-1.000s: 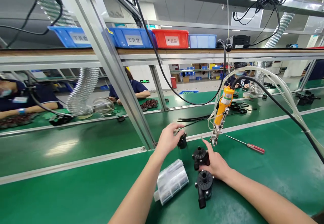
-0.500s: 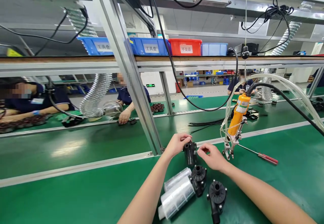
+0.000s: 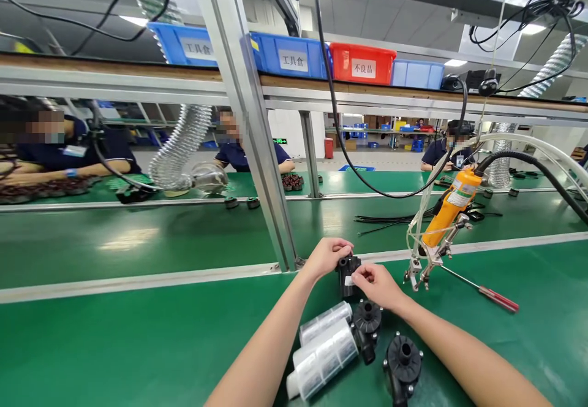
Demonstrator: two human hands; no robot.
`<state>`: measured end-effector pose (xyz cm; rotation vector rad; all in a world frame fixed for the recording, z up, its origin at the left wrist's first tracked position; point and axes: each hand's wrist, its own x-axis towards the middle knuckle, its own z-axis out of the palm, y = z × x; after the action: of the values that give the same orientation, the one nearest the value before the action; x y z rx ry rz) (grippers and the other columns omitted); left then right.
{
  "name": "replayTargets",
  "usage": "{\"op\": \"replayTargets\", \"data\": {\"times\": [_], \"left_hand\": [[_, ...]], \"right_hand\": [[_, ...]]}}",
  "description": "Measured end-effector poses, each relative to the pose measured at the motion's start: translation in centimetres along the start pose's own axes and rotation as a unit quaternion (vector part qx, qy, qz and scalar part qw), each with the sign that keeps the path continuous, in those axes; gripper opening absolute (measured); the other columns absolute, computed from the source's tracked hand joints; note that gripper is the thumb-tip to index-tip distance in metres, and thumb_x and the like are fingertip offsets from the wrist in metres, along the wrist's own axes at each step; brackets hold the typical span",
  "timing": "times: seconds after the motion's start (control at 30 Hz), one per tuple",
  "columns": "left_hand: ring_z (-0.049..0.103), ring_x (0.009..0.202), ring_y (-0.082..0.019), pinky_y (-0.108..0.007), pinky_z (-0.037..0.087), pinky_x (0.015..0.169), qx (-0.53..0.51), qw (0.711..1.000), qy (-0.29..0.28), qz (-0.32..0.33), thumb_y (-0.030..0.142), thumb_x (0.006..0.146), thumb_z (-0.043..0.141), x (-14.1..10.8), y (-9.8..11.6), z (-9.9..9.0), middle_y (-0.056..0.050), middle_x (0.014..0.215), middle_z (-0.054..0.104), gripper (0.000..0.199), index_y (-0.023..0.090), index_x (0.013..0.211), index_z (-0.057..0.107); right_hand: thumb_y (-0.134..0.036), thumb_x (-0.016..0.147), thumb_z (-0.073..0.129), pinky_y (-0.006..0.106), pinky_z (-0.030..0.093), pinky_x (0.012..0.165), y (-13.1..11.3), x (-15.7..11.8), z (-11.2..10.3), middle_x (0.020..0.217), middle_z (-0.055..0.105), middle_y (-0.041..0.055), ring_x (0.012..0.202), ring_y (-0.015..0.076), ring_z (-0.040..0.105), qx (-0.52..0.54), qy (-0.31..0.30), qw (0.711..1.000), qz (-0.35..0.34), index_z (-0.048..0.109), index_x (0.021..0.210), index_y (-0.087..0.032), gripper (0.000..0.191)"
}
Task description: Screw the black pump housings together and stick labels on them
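A black pump-like part (image 3: 348,272) stands on the green bench, and a small whitish label (image 3: 350,281) shows on its side. My left hand (image 3: 331,256) grips the top of this part, fingers closed. At its right side my right hand (image 3: 377,283) is closed at the label, thumb and forefinger pinched on its edge. Nearer to me lie two similar black parts, one (image 3: 366,320) beside the rolls and another (image 3: 404,358) further right. Two rolls of clear labels, a smaller (image 3: 325,322) and a larger (image 3: 325,358), lie left of them.
An orange electric screwdriver (image 3: 452,205) hangs at the right over a red-handled screwdriver (image 3: 498,300). A metal post (image 3: 250,113) rises left of my hands. Black cables (image 3: 390,218) lie beyond. Blue bins (image 3: 291,57) and a red bin (image 3: 362,64) sit overhead. People work across the line.
The view has shifted, tilting upward. My right hand has come against the black part's side, and the label now lies flatter on it. A person's hand across the line has drawn back.
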<state>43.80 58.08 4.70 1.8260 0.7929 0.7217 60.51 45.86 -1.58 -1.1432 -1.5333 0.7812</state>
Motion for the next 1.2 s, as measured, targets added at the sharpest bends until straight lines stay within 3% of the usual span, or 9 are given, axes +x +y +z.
{"op": "replayTargets", "data": {"times": [0.37,0.5,0.6,0.73,0.83,0.9,1.03,1.13,1.2], "left_hand": [[0.074,0.081,-0.024,-0.033,0.053,0.077,-0.025,1.000,-0.008,0.003,0.061,0.072,0.081,0.1,-0.3,0.1,-0.012,0.088,0.081,0.055,0.011,0.095,0.078],[0.074,0.082,-0.025,-0.034,0.054,0.078,-0.032,0.999,-0.012,0.000,0.063,0.071,0.083,0.0,-0.2,0.0,-0.012,0.089,0.081,0.057,0.012,0.095,0.077],[0.074,0.082,-0.025,-0.034,0.055,0.077,-0.035,0.999,-0.013,-0.004,0.063,0.070,0.083,-0.1,-0.1,-0.3,-0.012,0.090,0.081,0.057,0.012,0.095,0.077],[0.073,0.079,-0.024,-0.034,0.055,0.075,-0.030,0.999,-0.014,-0.004,0.059,0.071,0.080,-0.4,0.4,0.1,-0.013,0.087,0.080,0.054,0.012,0.096,0.075],[0.073,0.081,-0.026,-0.036,0.056,0.077,-0.003,1.000,-0.013,0.013,0.051,0.075,0.075,-0.8,1.9,1.2,-0.012,0.087,0.079,0.041,0.013,0.093,0.075],[0.072,0.093,-0.028,-0.038,0.055,0.085,0.027,0.999,0.002,0.029,0.045,0.081,0.069,-1.3,3.4,1.7,-0.012,0.095,0.079,0.033,0.015,0.094,0.076],[0.066,0.103,-0.032,-0.039,0.052,0.089,0.111,0.993,0.038,0.023,0.046,0.091,0.056,-3.6,7.4,0.6,-0.014,0.099,0.076,0.035,0.020,0.098,0.077],[0.066,0.086,-0.032,-0.038,0.050,0.074,0.176,0.984,-0.006,-0.005,0.046,0.074,0.077,-6.7,10.1,0.1,-0.009,0.090,0.073,0.035,0.022,0.099,0.079],[0.067,0.078,-0.029,-0.036,0.048,0.066,0.200,0.976,-0.086,-0.026,0.041,0.056,0.091,-8.9,10.9,1.3,-0.005,0.089,0.073,0.045,0.026,0.097,0.081]], "right_hand": [[-0.036,0.097,0.059,0.023,0.037,0.058,-0.5,0.0,-0.1,0.077,0.061,0.0015,0.066,0.0175,0.053,-0.079,0.011,0.996,-0.035,0.067,0.087,-0.017,0.023],[-0.031,0.096,0.066,0.026,0.039,0.066,-1.1,-0.1,-0.2,0.077,0.061,0.0010,0.070,0.0185,0.056,-0.133,0.017,0.990,-0.047,0.066,0.084,-0.019,0.017],[-0.036,0.094,0.076,0.028,0.039,0.072,-0.8,-0.3,-1.1,0.080,0.062,0.0005,0.075,0.0204,0.058,-0.175,0.055,0.983,-0.028,0.069,0.102,-0.019,0.019],[-0.042,0.095,0.081,0.027,0.041,0.066,-0.1,-0.6,-1.6,0.082,0.065,-0.0013,0.069,0.0201,0.060,-0.189,0.090,0.977,0.032,0.056,0.132,-0.016,0.052],[-0.038,0.082,0.094,0.026,0.044,0.062,0.1,0.1,-0.5,0.093,0.069,0.0004,0.071,0.0215,0.065,-0.191,0.060,0.979,0.048,0.054,0.135,-0.019,0.069],[-0.031,0.078,0.096,0.027,0.045,0.063,0.1,1.6,0.3,0.095,0.069,0.0010,0.077,0.0246,0.068,-0.202,0.064,0.976,0.050,0.053,0.133,-0.020,0.071],[-0.020,0.092,0.083,0.034,0.052,0.082,1.0,6.4,0.4,0.112,0.067,0.0080,0.101,0.0310,0.067,-0.226,0.150,0.961,0.058,0.044,0.141,-0.017,0.063],[-0.013,0.097,0.072,0.044,0.053,0.096,2.1,9.4,-0.6,0.122,0.061,0.0130,0.111,0.0330,0.063,-0.231,0.195,0.951,0.069,0.044,0.143,-0.014,0.054],[-0.009,0.098,0.064,0.048,0.053,0.097,2.6,10.0,-1.1,0.123,0.059,0.0145,0.112,0.0338,0.063,-0.224,0.208,0.950,0.066,0.045,0.145,-0.013,0.051]]}}
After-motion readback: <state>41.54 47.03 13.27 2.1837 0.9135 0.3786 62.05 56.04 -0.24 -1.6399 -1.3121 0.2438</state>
